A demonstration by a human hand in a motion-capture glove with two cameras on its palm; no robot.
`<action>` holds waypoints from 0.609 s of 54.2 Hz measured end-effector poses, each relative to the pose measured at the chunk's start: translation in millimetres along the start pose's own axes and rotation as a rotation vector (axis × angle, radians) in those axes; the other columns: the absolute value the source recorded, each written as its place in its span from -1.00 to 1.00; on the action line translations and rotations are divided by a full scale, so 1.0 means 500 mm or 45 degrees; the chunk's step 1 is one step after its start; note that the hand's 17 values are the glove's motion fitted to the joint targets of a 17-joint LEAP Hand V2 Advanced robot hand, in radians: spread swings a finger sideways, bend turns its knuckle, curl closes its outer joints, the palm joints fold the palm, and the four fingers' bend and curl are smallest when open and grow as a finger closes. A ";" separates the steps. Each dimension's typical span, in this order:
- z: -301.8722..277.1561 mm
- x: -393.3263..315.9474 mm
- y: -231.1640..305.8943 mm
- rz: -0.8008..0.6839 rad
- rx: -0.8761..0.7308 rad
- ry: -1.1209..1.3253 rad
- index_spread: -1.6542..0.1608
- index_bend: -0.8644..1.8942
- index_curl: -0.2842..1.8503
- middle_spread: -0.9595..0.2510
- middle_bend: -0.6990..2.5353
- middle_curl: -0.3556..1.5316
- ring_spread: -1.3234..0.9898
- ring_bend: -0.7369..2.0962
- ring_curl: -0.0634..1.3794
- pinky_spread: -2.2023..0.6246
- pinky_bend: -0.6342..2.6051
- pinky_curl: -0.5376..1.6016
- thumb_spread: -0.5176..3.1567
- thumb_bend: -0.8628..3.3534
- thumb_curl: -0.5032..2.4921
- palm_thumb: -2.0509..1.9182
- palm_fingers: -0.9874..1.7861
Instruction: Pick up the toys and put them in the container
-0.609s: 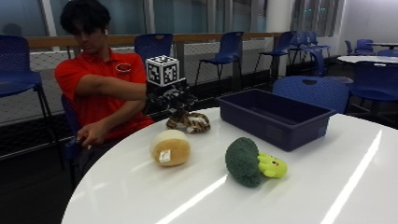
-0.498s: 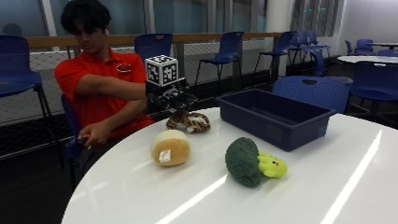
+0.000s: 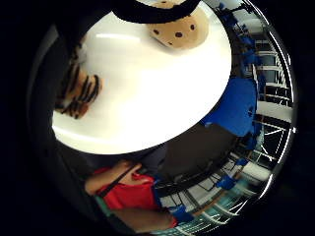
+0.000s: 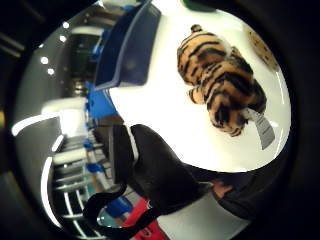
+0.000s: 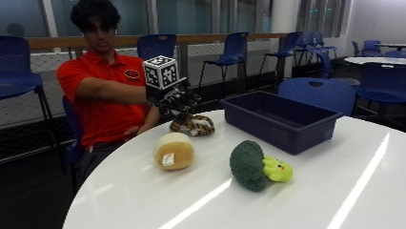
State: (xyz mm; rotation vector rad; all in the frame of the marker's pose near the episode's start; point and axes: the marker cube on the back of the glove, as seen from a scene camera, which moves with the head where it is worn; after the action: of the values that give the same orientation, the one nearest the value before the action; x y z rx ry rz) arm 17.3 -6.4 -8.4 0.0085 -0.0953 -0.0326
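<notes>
Gloved right hand [image 5: 177, 101] just above the tiger plush [image 5: 192, 125], fingers spread and hanging down, holding nothing. Tiger lying on the white round table [image 5: 329, 191], beside the dark blue container [image 5: 279, 120]. Cookie plush [image 5: 173, 150] near the table's edge, broccoli plush [image 5: 257, 165] closer to the camera, both apart from the bin.
</notes>
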 end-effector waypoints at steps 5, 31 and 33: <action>-0.010 -0.001 -0.024 -0.025 0.033 -0.035 0.49 -0.28 -0.55 0.41 -0.47 -0.40 0.07 -0.36 -0.74 0.58 -0.24 -0.24 -0.13 -0.64 -0.61 -0.04 -0.40; 0.112 -0.054 -0.124 -0.033 -0.150 0.015 0.49 -0.33 -0.62 0.47 -0.51 -0.41 0.14 -0.36 -0.69 0.63 0.14 -0.09 -0.18 -0.62 -0.57 -0.01 -0.47; 0.125 -0.053 -0.127 -0.014 -0.169 0.028 0.48 -0.32 -0.62 0.48 -0.51 -0.42 0.14 -0.36 -0.68 0.63 0.16 -0.08 -0.17 -0.62 -0.57 0.00 -0.47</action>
State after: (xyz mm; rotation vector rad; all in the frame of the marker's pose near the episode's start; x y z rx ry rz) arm -17.2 -69.3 50.7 -0.1235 -0.0708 -0.0494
